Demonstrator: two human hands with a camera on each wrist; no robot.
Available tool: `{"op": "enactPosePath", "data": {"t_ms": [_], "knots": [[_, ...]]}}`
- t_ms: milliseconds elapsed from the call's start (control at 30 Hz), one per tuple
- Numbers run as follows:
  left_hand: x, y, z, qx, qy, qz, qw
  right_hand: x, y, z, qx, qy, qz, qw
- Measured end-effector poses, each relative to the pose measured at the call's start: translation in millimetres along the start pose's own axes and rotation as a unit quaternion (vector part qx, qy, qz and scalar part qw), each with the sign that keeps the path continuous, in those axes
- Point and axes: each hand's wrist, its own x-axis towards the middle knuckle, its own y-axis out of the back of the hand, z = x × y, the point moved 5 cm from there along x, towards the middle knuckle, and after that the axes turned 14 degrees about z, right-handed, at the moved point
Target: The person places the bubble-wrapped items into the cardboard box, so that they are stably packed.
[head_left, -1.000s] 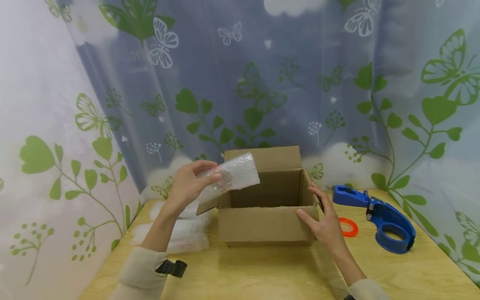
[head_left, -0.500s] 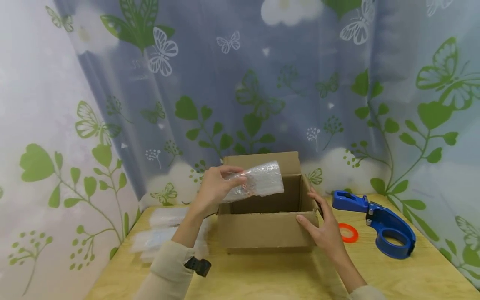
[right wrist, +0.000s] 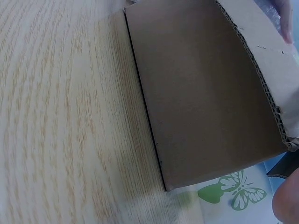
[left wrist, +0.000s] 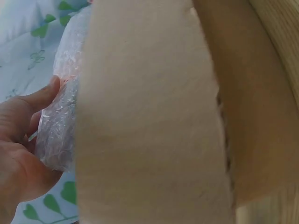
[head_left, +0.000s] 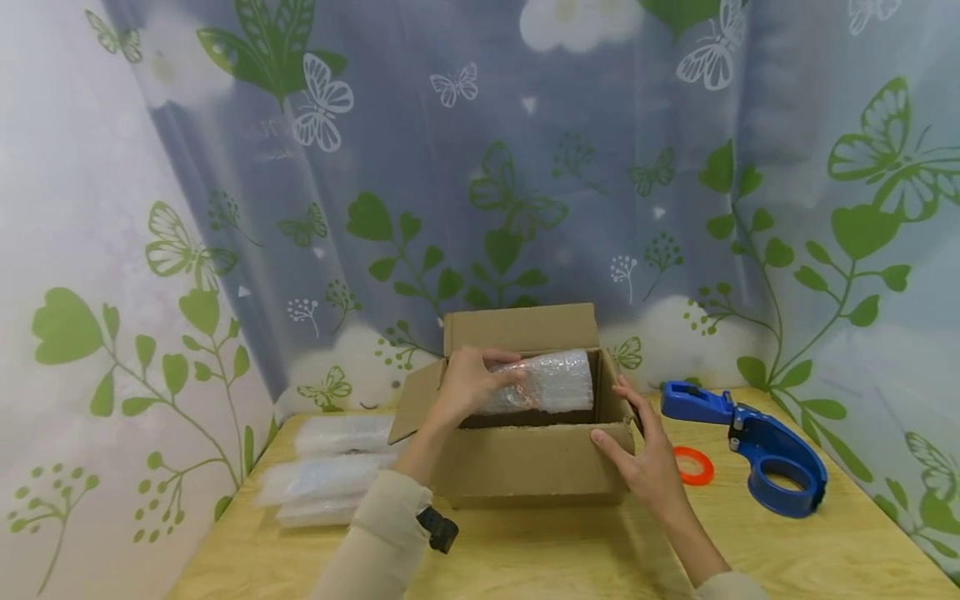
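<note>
My left hand (head_left: 467,390) grips one end of a clear bubble-wrapped package (head_left: 561,382), with thumb and fingers on either side of it. The package lies lengthwise in the mouth of an open cardboard box (head_left: 534,465). What is inside the wrap cannot be made out, apart from some reddish marks. At the box's right side my right hand (head_left: 651,457) holds the wall and side flap, thumb on the front. The left wrist view shows the thumb against the bubble wrap (left wrist: 60,119), partly hidden behind a cardboard flap (left wrist: 149,112).
Several more wrapped packages (head_left: 330,479) lie piled on the wooden table (head_left: 540,558), left of the box. To its right are a red-orange tape ring (head_left: 696,467) and a blue tape dispenser (head_left: 780,458). A patterned curtain (head_left: 525,167) hangs close behind.
My left hand has carried the package rightward and down, from above the box's left side into its opening. The right hand keeps its hold on the box.
</note>
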Motion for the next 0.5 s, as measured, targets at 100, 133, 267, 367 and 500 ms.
{"op": "enactPosePath", "data": {"t_ms": [100,133,267,367,500], "knots": [[-0.6,-10.0,-5.5,0.014,0.006,-0.028,0.9995,-0.8,0.4,0.3,-0.003,-0.004,-0.001,1.0],[-0.4,-12.6,-7.0,0.02,0.006,-0.036,0.9991,-1.0,0.3,0.8,-0.004,-0.005,-0.001,1.0],[1.2,-20.2,-11.7,0.04,0.0,-0.061,0.9973,-1.8,-0.2,3.9,-0.006,-0.011,-0.001,1.0],[1.6,-24.9,-15.9,0.055,0.002,-0.077,0.9955,-1.8,-0.2,4.6,-0.005,-0.012,-0.001,1.0],[1.3,-30.8,-22.2,0.077,0.007,-0.103,0.9917,-0.8,0.2,4.3,-0.003,-0.013,-0.003,1.0]]}}
